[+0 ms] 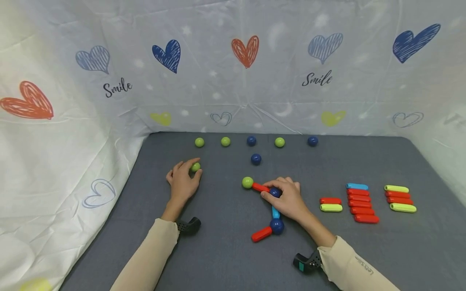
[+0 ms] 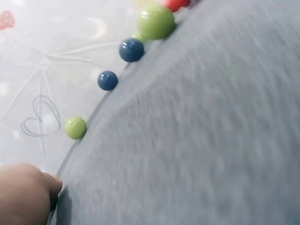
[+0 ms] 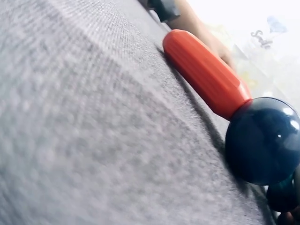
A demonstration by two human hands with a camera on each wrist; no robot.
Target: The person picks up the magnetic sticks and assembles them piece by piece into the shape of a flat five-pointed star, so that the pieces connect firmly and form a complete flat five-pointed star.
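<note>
Along the far edge of the mat point(image 1: 225, 250): a row of five balls point(image 1: 251, 140), one more ball point(image 1: 256, 159) just before it. In the middle, a chain of sticks and balls point(image 1: 271, 220) under the right hand point(image 1: 285, 200). To the left, the left hand point(image 1: 183, 180) on a single ball point(image 1: 195, 166). To the right, three groups of sticks point(image 1: 360, 204) side by side.

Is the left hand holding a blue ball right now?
No, the left hand grips a green ball on the grey mat.
</note>
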